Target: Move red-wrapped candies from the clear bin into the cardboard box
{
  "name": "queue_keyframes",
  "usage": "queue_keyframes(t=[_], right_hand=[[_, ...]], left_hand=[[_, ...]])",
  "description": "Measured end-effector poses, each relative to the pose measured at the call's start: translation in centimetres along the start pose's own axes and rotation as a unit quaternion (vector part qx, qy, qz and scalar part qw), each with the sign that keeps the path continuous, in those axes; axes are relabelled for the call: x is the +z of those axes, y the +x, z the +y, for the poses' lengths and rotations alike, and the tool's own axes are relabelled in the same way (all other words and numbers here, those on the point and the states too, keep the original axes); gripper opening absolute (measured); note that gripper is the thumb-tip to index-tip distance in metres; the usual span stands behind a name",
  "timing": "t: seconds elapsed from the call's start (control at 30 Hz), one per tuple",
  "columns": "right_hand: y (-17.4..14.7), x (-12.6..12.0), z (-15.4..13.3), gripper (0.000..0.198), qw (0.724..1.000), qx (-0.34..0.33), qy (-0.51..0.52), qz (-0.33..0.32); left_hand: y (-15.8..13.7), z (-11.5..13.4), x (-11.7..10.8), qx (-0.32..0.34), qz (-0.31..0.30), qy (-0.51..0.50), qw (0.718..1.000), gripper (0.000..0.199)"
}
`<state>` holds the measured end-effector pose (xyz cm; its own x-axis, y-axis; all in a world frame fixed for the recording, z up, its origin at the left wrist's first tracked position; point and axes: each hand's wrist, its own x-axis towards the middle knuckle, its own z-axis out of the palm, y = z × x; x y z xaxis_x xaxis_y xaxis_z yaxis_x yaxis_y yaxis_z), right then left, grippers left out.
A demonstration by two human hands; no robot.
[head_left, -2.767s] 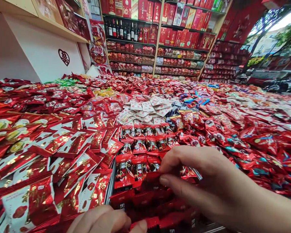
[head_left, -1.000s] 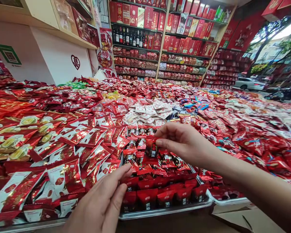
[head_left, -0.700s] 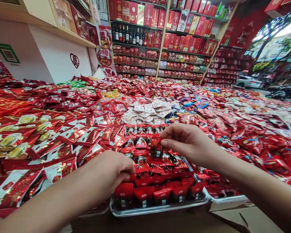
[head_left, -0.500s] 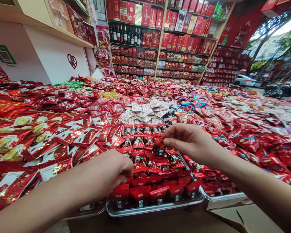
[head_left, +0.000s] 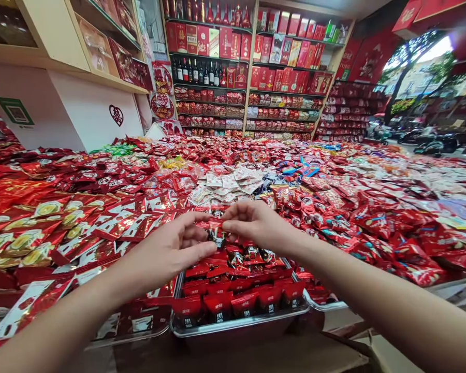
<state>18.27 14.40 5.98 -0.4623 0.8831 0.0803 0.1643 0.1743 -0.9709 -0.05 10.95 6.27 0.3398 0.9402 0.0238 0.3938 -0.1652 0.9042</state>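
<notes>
My right hand (head_left: 254, 223) pinches the top edge of a small red and dark wrapped candy (head_left: 217, 235) between thumb and fingers. Close on its left is my left hand (head_left: 174, 246), thumb stretched out and fingers loosely curved apart, with nothing seen in it. Both hands are over a clear plastic tray (head_left: 241, 328). Inside it, similar red packets (head_left: 219, 306) stand upright in rows at the front, and more lie behind them. The hands cover part of the far rows.
Red and white packets (head_left: 116, 223) are heaped on the left, red packets (head_left: 384, 217) on the right. White packets (head_left: 233, 181) lie behind the tray. A cardboard flap (head_left: 334, 349) sits below its front edge. Shelves (head_left: 248, 77) of boxes and bottles stand at the back.
My right hand has moved left with the candy. My left hand has risen from the tray's left side towards it, and its fingers have spread. The camera view has shifted slightly.
</notes>
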Motion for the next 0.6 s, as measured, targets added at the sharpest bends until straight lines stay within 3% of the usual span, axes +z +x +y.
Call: queue_keyframes(t=[0.2,0.4,0.6], right_hand=[[0.0,-0.5,0.2,0.012,0.987,-0.091,-0.098,0.084],[-5.1,-2.6,1.1,0.01,0.989,-0.051,-0.12,0.074],[-12.9,-2.7,2.0,0.016,0.987,0.015,-0.135,0.09]], left_hand=[[1.5,-0.8,-0.9,-0.017,0.096,0.039,0.994,0.054],[3.2,-1.9,-1.3,-0.02,0.078,0.134,0.988,0.068],[5.2,-1.2,-0.7,0.003,0.073,0.21,0.975,0.07]])
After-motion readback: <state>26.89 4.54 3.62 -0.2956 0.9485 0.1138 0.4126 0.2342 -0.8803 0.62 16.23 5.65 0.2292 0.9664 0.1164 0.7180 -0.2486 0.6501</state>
